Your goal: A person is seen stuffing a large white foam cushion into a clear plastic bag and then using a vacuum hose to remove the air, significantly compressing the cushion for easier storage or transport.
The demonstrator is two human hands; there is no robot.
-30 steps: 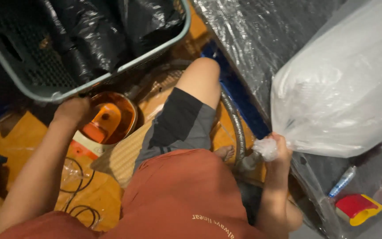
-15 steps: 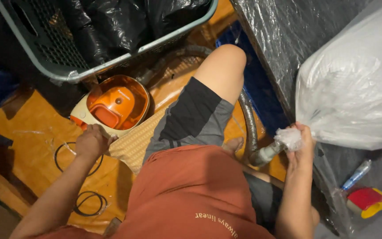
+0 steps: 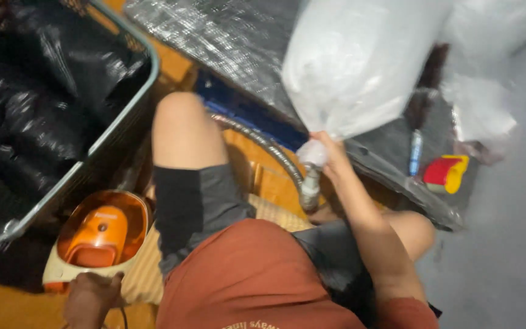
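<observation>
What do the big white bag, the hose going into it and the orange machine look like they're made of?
The big white bag looks like thin translucent plastic film: glossy, crinkled, bunched at the neck in the right hand. The hose seems ribbed flexible plastic or metal, grey with a dull sheen; blur leaves it open. The orange machine, by the left hand, appears to be moulded hard plastic, smooth and shiny.

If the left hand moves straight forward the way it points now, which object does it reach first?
Most likely the orange vacuum cleaner: the left hand sits just below its cream base, fingers toward it. Whether they already touch is unclear.
</observation>
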